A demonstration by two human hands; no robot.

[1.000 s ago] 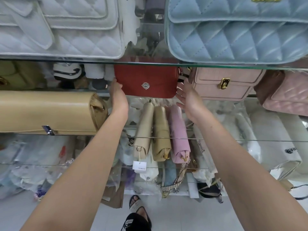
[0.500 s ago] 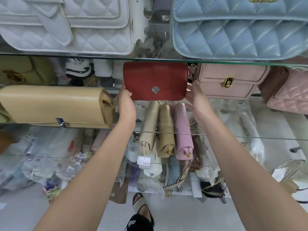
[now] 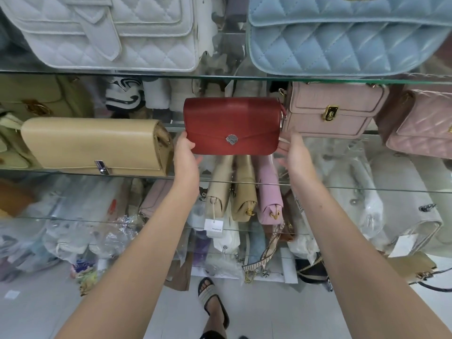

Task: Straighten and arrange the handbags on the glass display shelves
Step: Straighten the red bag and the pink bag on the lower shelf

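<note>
A red flap handbag (image 3: 232, 126) with a small silver clasp stands between the glass shelves, face towards me. My left hand (image 3: 186, 155) grips its lower left corner and my right hand (image 3: 294, 152) holds its lower right corner. A long beige clutch (image 3: 95, 145) lies to its left on the glass shelf (image 3: 73, 171). A pale pink box bag (image 3: 330, 111) with a gold lock stands just to its right, almost touching it. Above, on the upper glass shelf (image 3: 232, 78), sit a white quilted bag (image 3: 110, 33) and a light blue quilted bag (image 3: 342, 37).
A pink quilted bag (image 3: 420, 126) is at the far right. Below the red bag, beige and pink pouches (image 3: 244, 192) stand end-on. Lower shelves hold plastic-wrapped bags (image 3: 403, 211). My sandalled foot (image 3: 212, 304) is on the pale floor.
The red bag has come forward and down out of the shelf, its face turning towards me. Both hands shifted from its sides to its lower corners.
</note>
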